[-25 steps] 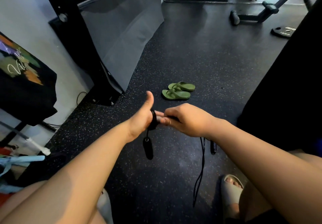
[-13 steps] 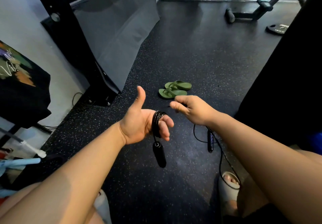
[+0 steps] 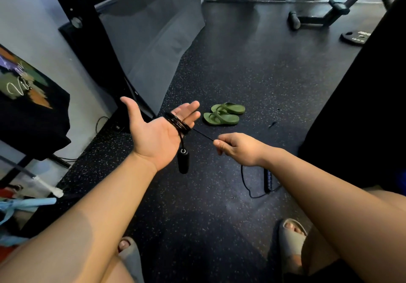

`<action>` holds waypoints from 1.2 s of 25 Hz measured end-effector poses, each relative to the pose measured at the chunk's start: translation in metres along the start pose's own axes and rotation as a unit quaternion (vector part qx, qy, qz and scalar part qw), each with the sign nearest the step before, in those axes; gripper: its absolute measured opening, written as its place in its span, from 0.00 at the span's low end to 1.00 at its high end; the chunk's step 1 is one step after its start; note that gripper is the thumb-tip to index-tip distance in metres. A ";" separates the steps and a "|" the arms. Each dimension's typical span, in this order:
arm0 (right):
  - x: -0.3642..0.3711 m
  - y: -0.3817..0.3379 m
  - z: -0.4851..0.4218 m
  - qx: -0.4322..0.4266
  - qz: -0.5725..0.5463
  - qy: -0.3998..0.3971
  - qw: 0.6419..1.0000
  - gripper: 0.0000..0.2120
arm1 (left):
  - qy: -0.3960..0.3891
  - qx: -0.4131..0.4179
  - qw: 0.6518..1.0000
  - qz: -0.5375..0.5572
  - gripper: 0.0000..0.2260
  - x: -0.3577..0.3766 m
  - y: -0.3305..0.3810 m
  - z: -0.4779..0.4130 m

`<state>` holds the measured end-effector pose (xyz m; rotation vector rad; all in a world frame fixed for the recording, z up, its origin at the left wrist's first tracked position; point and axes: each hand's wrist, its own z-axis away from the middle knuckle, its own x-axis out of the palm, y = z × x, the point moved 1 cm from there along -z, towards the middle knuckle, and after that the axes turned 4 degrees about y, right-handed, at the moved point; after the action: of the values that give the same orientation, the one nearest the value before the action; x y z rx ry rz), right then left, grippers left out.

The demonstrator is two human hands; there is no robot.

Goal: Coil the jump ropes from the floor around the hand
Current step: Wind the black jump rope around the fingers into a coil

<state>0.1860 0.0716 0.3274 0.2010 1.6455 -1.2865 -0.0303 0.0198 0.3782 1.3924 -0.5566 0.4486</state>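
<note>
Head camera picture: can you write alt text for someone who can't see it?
A person's open left hand has a black jump rope coiled round its fingers, one handle dangling below, while the right hand pinches the rope taut. The second handle shows below the right wrist, green flip-flops on the gym floor beyond.

Dim indoor light, wide-angle warp — edges soft
</note>
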 end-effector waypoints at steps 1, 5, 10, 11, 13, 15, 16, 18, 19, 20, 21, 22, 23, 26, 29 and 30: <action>0.001 -0.003 0.001 -0.006 0.015 -0.010 1.000 0.18 | 0.005 0.003 1.000 0.001 0.62 -0.003 0.002 -0.002; 0.001 -0.023 0.007 -0.056 0.083 -0.041 0.994 0.16 | 0.042 0.002 0.998 -0.050 0.60 -0.014 0.001 -0.008; -0.013 -0.049 0.011 -0.145 0.103 0.009 0.984 0.15 | 0.040 -0.075 0.949 -0.303 0.55 -0.013 -0.026 -0.010; -0.015 -0.051 0.012 -0.157 0.104 0.015 0.982 0.15 | 0.021 -0.098 0.941 -0.323 0.54 -0.012 -0.033 -0.010; -0.014 -0.053 0.012 -0.174 0.116 0.018 0.978 0.14 | -0.027 -0.131 0.934 -0.330 0.56 -0.007 -0.044 -0.007; -0.014 -0.051 0.012 -0.177 0.124 0.021 0.976 0.15 | -0.083 -0.154 0.928 -0.329 0.54 0.003 -0.050 0.001; -0.016 -0.048 0.011 -0.175 0.118 0.026 0.977 0.15 | -0.104 -0.171 0.924 -0.326 0.52 0.008 -0.052 0.005; -0.022 -0.041 0.011 -0.167 0.091 0.045 0.981 0.15 | -0.148 -0.202 0.911 -0.328 0.56 0.013 -0.053 0.009; -0.024 -0.036 0.010 -0.163 0.070 0.058 0.983 0.15 | -0.173 -0.212 0.902 -0.335 0.61 0.013 -0.053 0.010; -0.026 -0.030 0.009 -0.158 0.044 0.071 0.984 0.17 | -0.191 -0.222 0.894 -0.339 0.64 0.014 -0.051 0.010; -0.027 -0.023 0.008 -0.150 0.018 0.083 0.985 0.18 | -0.204 -0.233 0.889 -0.337 0.64 0.013 -0.051 0.010; -0.027 -0.017 0.006 -0.138 -0.005 0.092 0.986 0.20 | -0.211 -0.244 0.890 -0.322 0.63 0.015 -0.048 0.011; -0.027 -0.010 0.005 -0.119 -0.026 0.099 0.988 0.21 | -0.208 -0.251 0.898 -0.297 0.61 0.017 -0.046 0.010; -0.021 0.008 0.001 -0.051 -0.067 0.117 0.990 0.25 | -0.173 -0.217 0.941 -0.192 0.57 0.023 -0.037 0.010; -0.008 0.016 -0.001 0.003 -0.089 0.107 0.990 0.23 | -0.094 -0.149 0.983 -0.051 0.57 0.021 -0.026 0.010; -0.003 0.016 -0.002 0.014 -0.089 0.094 0.991 0.22 | -0.069 -0.123 0.990 -0.013 0.56 0.020 -0.021 0.010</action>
<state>0.1966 0.0807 0.3192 0.2007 1.8394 -1.4621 -0.0029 0.0067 0.3745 1.1984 -0.6831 0.2536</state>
